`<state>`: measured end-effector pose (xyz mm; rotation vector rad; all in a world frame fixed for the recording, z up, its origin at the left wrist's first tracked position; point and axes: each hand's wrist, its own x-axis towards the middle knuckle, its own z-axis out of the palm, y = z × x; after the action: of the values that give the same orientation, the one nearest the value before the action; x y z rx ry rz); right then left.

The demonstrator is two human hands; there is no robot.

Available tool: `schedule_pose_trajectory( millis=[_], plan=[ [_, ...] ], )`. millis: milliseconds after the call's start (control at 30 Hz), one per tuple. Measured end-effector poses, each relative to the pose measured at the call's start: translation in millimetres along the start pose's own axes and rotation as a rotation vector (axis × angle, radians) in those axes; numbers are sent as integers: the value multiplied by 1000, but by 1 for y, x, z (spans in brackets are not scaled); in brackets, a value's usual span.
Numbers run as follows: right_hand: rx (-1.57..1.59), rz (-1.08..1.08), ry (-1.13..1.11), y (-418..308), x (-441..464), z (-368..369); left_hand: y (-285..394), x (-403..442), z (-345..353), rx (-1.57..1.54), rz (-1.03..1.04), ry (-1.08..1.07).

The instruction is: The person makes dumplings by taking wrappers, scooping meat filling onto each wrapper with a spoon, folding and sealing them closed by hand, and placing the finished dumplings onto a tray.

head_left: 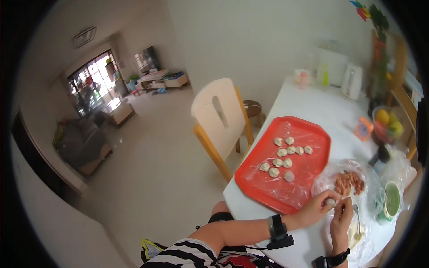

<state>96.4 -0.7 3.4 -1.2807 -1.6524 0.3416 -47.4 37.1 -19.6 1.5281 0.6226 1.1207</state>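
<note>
My left hand curls its fingers around a small pale dumpling, held just above the table at the near edge of the meat filling. Close against it, my right hand has its fingers pressed together at the dumpling's side; its exact grip on the dough is partly hidden. Beyond both hands lies reddish minced filling on clear plastic. A spoon rests beside my right hand, near pale dough. To the left, a red tray lined with plastic film carries several shaped dumplings.
A green cup and clear plastic bags stand at the right. Farther back are an orange timer, a fruit bowl and a white kettle. A chair stands at the table's left side.
</note>
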Motion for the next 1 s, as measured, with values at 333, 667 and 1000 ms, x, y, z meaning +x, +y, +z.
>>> schedule_pose_trajectory(
  millis=[333, 667, 1000],
  plan=[
    [-80, 24, 6, 3, -3, 3, -7, 1, -2, -229, -200, 6],
    [-132, -7, 11, 16, -4, 6, 0, -1, 1, -37, 11, 96],
    [302, 246, -1, -7, 2, 2, 0, 0, -4, -45, 66, 133]
  ],
)
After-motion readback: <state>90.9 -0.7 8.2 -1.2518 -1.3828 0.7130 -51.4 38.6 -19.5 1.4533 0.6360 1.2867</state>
